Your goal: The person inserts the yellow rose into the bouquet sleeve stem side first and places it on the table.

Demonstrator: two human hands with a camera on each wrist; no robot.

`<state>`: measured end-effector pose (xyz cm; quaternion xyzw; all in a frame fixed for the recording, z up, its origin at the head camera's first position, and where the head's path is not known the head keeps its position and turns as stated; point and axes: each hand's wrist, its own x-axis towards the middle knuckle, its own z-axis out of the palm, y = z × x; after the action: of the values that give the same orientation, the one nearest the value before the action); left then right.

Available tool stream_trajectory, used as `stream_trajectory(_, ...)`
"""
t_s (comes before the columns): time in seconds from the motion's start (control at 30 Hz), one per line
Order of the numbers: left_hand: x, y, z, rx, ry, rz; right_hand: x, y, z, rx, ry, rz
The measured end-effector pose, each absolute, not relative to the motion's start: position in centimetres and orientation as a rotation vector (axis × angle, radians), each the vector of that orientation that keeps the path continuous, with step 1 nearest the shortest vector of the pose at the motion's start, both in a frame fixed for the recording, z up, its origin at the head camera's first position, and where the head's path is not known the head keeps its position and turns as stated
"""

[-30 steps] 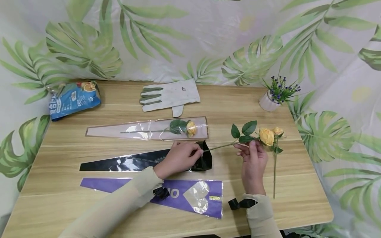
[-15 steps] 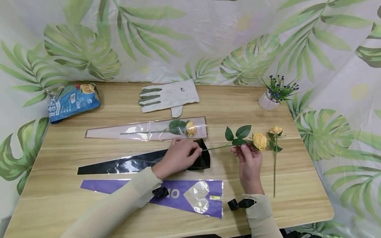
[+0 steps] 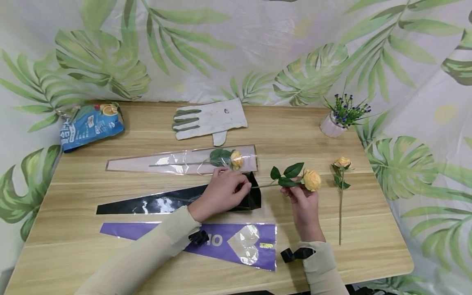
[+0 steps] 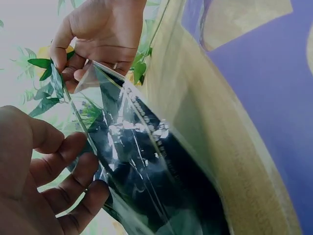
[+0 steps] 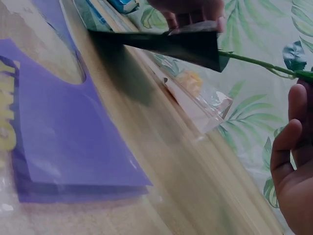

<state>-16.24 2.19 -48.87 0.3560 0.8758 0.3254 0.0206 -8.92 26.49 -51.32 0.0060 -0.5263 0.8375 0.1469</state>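
Observation:
A yellow artificial rose [image 3: 312,180] with green leaves lies across the space between the hands, its bloom to the right. My right hand [image 3: 307,209] pinches its stem just below the bloom. The stem runs left into the spread mouth of a black flower sleeve [image 3: 155,203] with a clear shiny front. My left hand [image 3: 225,190] grips that sleeve at its wide end, fingers curled at the edge in the left wrist view. The stem's lower end is hidden inside the sleeve. In the right wrist view, the sleeve's wide end [image 5: 195,49] is lifted above the table.
Behind lies a pale pink sleeve [image 3: 129,163] holding another yellow rose. A purple sleeve [image 3: 254,229] lies in front, partly under my left forearm. A single rose [image 3: 341,205] lies at right. Farther back are a work glove [image 3: 214,119], a blue bag [image 3: 92,127] and a potted plant [image 3: 333,125].
My right hand has moved left and slightly down with the rose, and more of its stem has slid into the black sleeve. My left hand has stayed at the sleeve's mouth.

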Motion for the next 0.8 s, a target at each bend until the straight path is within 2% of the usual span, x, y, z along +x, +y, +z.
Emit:
stream_trajectory(0.23, -16.1, 2.3, -48.4, 1.146, 2.721, 1.036, -8.6, 26.3, -52.1, 0.035, -1.642, 2.476)
stream_trajectory(0.8, -16.0, 2.5, -47.5, 1.147, 2.737, 1.090, -8.4, 25.0, -52.2, 0.004, -1.821, 2.302)
